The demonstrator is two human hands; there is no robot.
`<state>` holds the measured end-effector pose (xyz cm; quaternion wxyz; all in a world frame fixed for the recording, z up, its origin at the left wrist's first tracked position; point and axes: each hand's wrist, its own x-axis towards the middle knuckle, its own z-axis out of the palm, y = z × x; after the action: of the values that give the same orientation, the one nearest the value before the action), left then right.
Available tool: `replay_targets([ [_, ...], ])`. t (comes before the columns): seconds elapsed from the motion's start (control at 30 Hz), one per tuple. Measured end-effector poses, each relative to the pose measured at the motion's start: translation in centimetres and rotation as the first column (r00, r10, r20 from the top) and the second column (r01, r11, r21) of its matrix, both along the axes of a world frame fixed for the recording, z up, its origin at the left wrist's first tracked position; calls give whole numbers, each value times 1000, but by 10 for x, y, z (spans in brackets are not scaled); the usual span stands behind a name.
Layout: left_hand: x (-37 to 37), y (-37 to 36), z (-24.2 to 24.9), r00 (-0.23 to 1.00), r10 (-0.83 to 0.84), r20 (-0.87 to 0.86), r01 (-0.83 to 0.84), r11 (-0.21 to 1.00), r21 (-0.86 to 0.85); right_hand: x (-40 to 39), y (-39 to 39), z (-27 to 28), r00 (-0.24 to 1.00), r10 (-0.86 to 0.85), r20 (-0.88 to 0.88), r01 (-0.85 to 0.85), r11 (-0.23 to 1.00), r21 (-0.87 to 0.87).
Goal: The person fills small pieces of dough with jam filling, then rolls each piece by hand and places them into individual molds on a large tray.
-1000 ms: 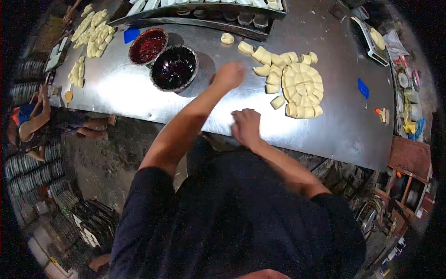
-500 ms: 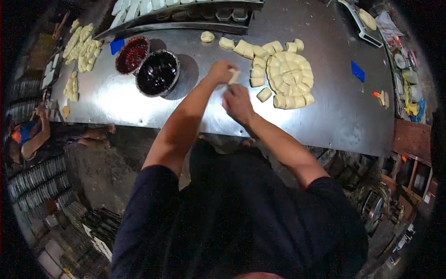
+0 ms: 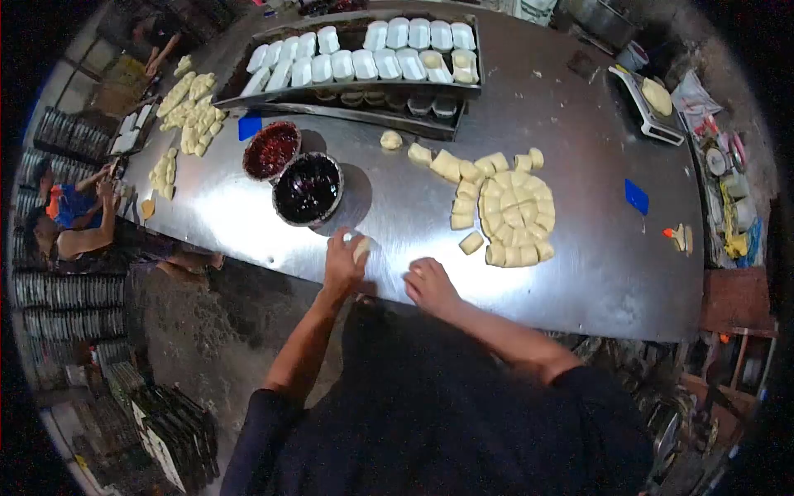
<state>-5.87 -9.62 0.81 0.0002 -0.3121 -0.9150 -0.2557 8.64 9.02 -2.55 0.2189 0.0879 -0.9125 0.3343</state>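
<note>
My left hand [image 3: 339, 266], close to the table's front edge, has its fingers closed around a pale piece of dough [image 3: 362, 249]. My right hand [image 3: 432, 286] is apart from it to the right, fingers curled in; whatever may be inside them is hidden. To the right of my hands lies a round slab of dough [image 3: 517, 211] scored into portions, with cut dough pieces [image 3: 463, 207] along its left side. One loose dough piece [image 3: 471, 243] lies nearest my right hand. Beyond my left hand stands a bowl of dark, glossy filling [image 3: 308, 190], touching a bowl of red filling [image 3: 271, 151].
At the back, a metal tray [image 3: 347, 85] holds rows of white paper-lined moulds, two with dough. A scale [image 3: 649, 107] bears dough. Blue scrapers [image 3: 636, 196] lie on the table. Shaped dough [image 3: 194, 112] sits far left, near co-workers [image 3: 78, 215].
My hands, together around a dough piece before, are now apart and nearer the front edge. The left has moved left with dough. The view has tilted up, showing more of the back tray.
</note>
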Motion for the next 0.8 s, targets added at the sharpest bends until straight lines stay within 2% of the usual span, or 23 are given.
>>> replay_targets([
  [0.03,2,0,-9,999,-38,-1,38,999,24,-14,-1,4,988,67,140,-69,998,12],
  [0.07,-5,5,-17,997,-70,-22,71,996,61,-28,12,7,988,62,141,-66,997,24],
  [0.13,-2,8,-8,993,-112,-29,113,994,15,-43,27,5,991,-136,-2,135,984,-113],
  [0.17,-2,5,0,986,-160,-41,158,987,-42,-29,30,1,972,-231,52,228,972,49],
  [0.2,-6,-1,-14,984,-166,-60,169,985,39,-7,20,-4,971,-238,35,236,971,46],
  [0.23,-5,-5,-30,969,-156,-190,210,928,309,3,14,-8,971,-239,21,238,970,54],
  [0.27,-8,-4,-24,980,-173,-99,191,959,208,-7,14,5,969,-246,27,244,967,69],
  [0.3,-2,-7,-12,983,-184,13,182,978,98,-15,10,35,899,-259,353,335,926,-172],
  [0.33,-1,-8,-7,981,-193,35,189,976,107,-29,13,51,757,-171,630,480,801,-359],
  [0.37,-4,-6,-3,974,-218,61,209,970,124,-61,33,15,708,-89,701,615,566,-549],
  [0.4,-10,-3,0,968,-239,80,226,964,142,-103,68,61,790,-145,596,488,738,-467],
  [0.43,-14,-1,4,967,-243,79,229,962,150,-142,96,101,806,-170,567,462,780,-423],
  [0.47,-16,-2,8,959,-267,90,250,954,168,-182,123,110,943,-260,209,329,823,-463],
  [0.5,-17,-4,9,951,-291,104,269,946,182,-222,151,121,960,-275,42,248,777,-578],
  [0.53,-17,-6,3,951,-283,122,256,947,195,-253,174,137,896,-444,-6,399,810,-430],
  [0.57,-18,-7,2,954,-272,124,246,950,193,-274,179,166,796,-579,-174,543,811,-217],
  [0.6,-17,-7,4,952,-282,119,258,949,183,-297,193,166,726,-644,-243,627,764,-152],
  [0.63,-15,-7,7,951,-290,112,269,948,171,-317,210,154,736,-632,-241,612,774,-160],
  [0.67,-12,-5,13,969,-243,51,235,964,127,-333,229,131,760,-647,-57,646,745,165],
  [0.7,-8,-6,15,974,-220,52,213,970,117,-339,238,111,723,-681,118,560,677,477],
  [0.73,-6,-8,17,984,-174,37,169,980,100,-337,239,103,761,-636,-130,641,708,296],
  [0.77,-2,-9,19,993,-112,21,110,990,89,-336,231,101,726,-577,-374,649,754,98],
  [0.8,0,-10,16,991,-94,93,79,985,152,-321,205,122,731,-627,-269,655,756,17],
])
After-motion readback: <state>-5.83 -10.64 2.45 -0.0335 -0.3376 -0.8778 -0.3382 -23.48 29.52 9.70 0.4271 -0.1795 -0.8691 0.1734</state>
